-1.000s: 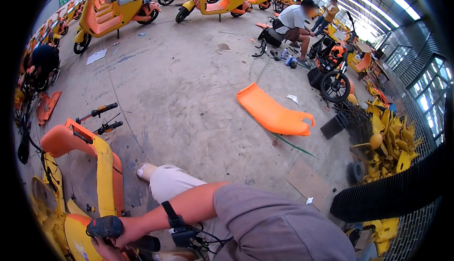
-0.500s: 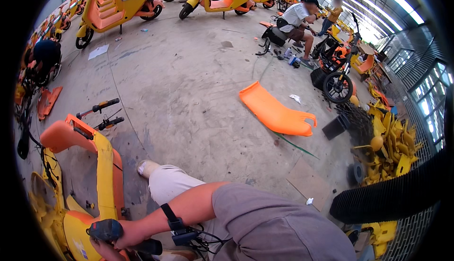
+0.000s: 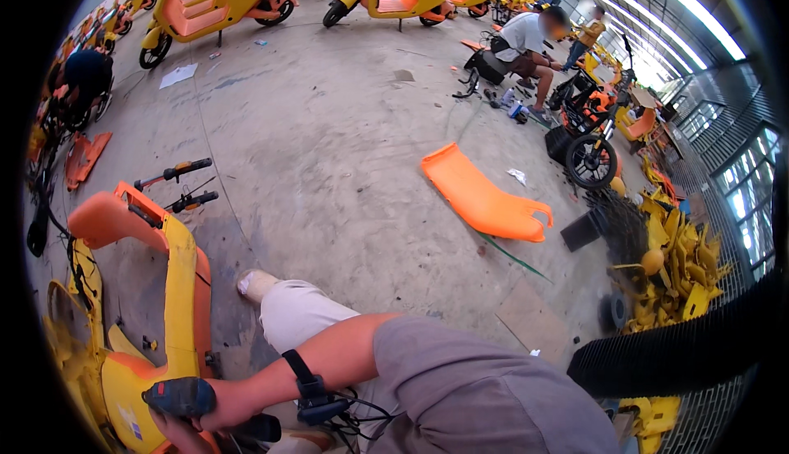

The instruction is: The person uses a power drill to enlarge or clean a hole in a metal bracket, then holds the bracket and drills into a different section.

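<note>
My right hand (image 3: 220,405) is shut on a dark blue and black cordless drill (image 3: 178,398), held low at the left over the yellow body panel (image 3: 127,405) of a scooter lying on the floor. Just beneath the drill's front is my left hand (image 3: 177,433), partly hidden, its fingers closed on something I cannot make out. The scooter's curved yellow and orange frame (image 3: 182,298) rises beside my hands, with an orange seat-like part (image 3: 103,216) on top and black handlebar grips (image 3: 187,170) beyond it. A strapped black device (image 3: 316,405) with cables is on my right forearm.
An orange panel (image 3: 481,195) lies ahead on the floor (image 3: 329,158). A seated person (image 3: 522,43), a standing person (image 3: 588,31) and a crouched person (image 3: 86,72) are among scooters (image 3: 205,6). Yellow parts (image 3: 682,265) and a black ribbed object (image 3: 649,355) are at the right.
The view has shifted slightly, so the background sits higher and further right. My hands and the drill have moved slightly left. The seated person's head and arms have changed position.
</note>
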`<action>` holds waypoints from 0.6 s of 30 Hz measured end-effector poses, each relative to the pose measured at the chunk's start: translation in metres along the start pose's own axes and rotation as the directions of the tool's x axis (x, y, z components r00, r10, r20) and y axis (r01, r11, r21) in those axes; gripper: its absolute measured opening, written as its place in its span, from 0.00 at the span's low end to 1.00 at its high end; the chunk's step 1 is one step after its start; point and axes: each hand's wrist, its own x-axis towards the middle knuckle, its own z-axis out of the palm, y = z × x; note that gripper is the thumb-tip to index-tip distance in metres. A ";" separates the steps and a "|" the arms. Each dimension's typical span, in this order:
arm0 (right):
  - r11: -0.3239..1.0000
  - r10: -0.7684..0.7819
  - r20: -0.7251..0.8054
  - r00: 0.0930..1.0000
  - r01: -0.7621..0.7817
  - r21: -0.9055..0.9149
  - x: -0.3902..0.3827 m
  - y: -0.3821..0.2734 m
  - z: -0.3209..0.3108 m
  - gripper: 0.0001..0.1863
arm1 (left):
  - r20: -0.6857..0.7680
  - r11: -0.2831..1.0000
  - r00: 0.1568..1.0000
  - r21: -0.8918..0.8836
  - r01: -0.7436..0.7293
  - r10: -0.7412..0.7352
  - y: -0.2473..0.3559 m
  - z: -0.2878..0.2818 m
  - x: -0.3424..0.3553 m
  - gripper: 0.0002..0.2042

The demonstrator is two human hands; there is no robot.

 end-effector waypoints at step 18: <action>0.704 -0.106 0.123 0.987 0.162 -0.692 -0.010 -0.019 -0.002 0.29 | -0.060 0.961 0.961 -0.051 -0.272 0.269 0.050 0.020 -0.043 0.14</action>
